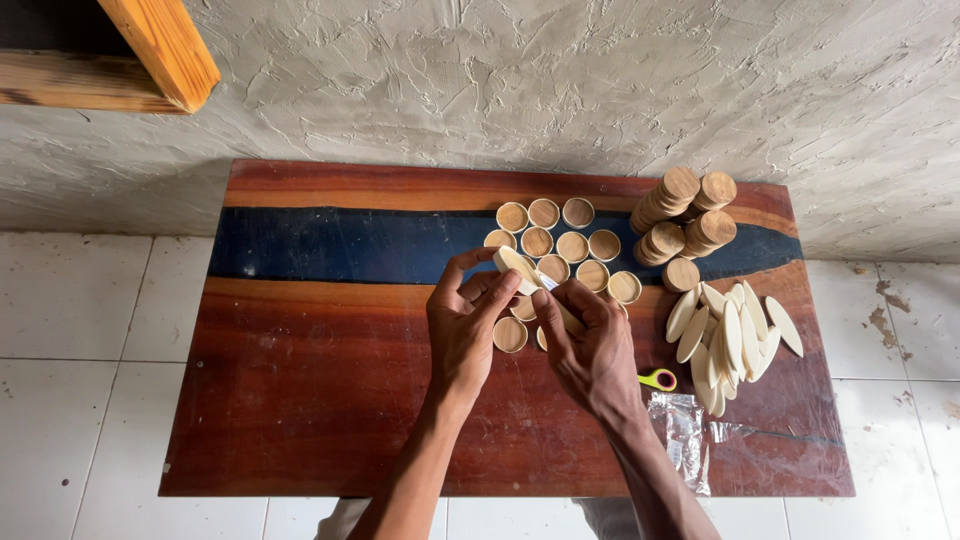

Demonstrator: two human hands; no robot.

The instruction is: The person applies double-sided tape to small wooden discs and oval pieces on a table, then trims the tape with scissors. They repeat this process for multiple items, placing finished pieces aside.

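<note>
A crumpled clear plastic bag (683, 425) lies on the desk (330, 400). Left hand (465, 325) and right hand (592, 350) both pinch a pale oval wooden piece (516, 268).

The single head-worn camera looks steeply down from above and close behind the person's forearms onto a low red-brown table (300, 400) set against a rough plaster wall (560, 80), taking in the whole tabletop, some white floor tiles (70, 300) and a wooden beam (165, 45) at upper left.
</note>
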